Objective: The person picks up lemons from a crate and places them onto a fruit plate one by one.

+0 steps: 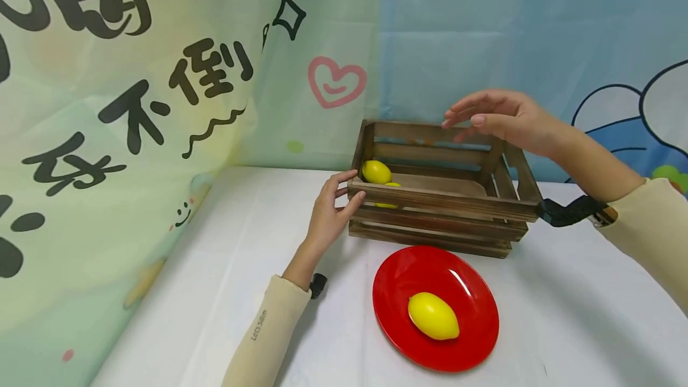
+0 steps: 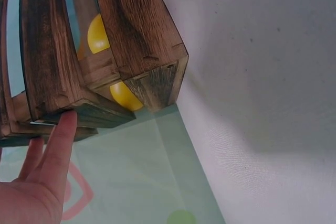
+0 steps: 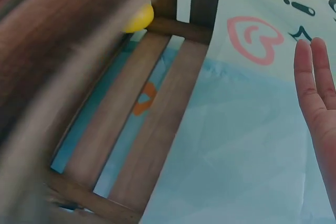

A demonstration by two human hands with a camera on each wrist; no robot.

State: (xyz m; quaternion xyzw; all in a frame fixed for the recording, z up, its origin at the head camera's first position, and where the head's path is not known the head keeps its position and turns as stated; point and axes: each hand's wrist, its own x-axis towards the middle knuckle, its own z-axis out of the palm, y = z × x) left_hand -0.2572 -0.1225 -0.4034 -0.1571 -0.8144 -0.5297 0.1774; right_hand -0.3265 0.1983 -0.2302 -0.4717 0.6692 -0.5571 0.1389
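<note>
A slatted wooden crate (image 1: 441,205) stands at the back of the table, with two yellow lemons (image 1: 376,172) in its left end, one partly hidden by the front slats. My left hand (image 1: 334,205) touches the crate's left front corner, fingers fairly straight; in the left wrist view its fingertips meet the end of a slat (image 2: 50,51). Over the crate's right back part hovers my right hand (image 1: 505,117), fingers extended and holding nothing. Nearer to me, a third lemon (image 1: 433,316) lies on a red plate (image 1: 392,315).
A white cloth (image 1: 242,255) covers the table. Behind it hangs a printed backdrop (image 1: 451,40) with black characters and a pink heart (image 1: 337,82), close to the crate's back. The red plate sits just in front of the crate.
</note>
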